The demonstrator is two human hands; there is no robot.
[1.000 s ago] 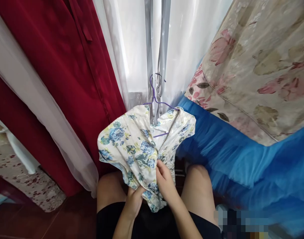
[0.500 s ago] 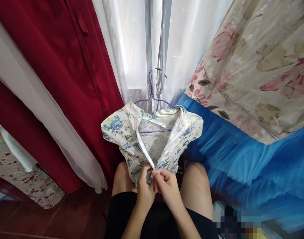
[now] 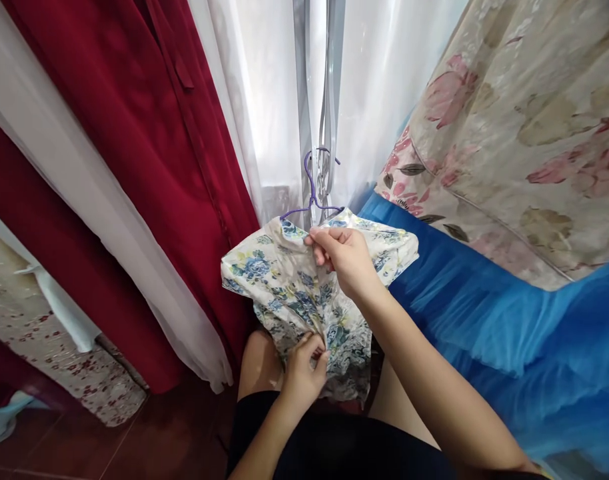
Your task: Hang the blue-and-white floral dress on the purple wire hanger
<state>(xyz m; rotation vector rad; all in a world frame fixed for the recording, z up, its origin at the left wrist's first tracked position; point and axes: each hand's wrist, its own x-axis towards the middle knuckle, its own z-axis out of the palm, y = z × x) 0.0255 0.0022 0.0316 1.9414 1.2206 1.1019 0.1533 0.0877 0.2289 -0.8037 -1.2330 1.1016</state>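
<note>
A small white garment with blue and yellow flowers (image 3: 284,287) hangs on a purple wire hanger (image 3: 312,193) in front of me, over my knees. My left hand (image 3: 304,373) pinches the fabric low down, near the bottom of the garment's front seam. My right hand (image 3: 342,253) is raised to the neckline just under the hanger hook, fingers closed on the top of the garment. The front opening now looks closed.
A dark red curtain (image 3: 134,133) hangs at left beside white sheer curtains (image 3: 264,100). Blue tulle fabric (image 3: 484,313) and a beige floral cloth (image 3: 524,133) fill the right side. A metal stand (image 3: 324,100) holds the hanger. Dark wooden floor (image 3: 149,440) lies below.
My right hand has travelled up from the bottom of the opening to the neckline. The garment's open front has come together. My left hand stayed low on the fabric.
</note>
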